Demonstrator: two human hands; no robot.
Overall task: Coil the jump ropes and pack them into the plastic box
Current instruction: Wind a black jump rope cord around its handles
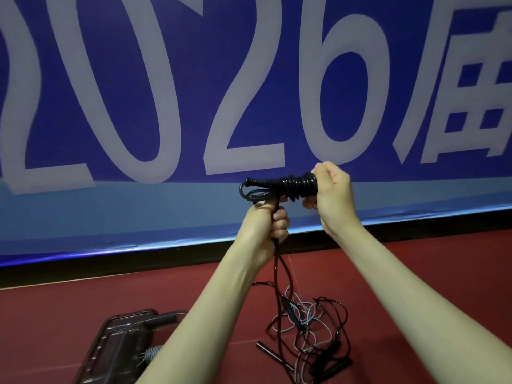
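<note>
Black rope coiled on handles in right grip; loose strand through closed left grip.

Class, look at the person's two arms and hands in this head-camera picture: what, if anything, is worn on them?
Nothing is worn. The left hand and right hand are bare, without gloves, rings, watch or bracelet. Both forearms are uncovered as far as the picture shows; no sleeve is visible.
</note>
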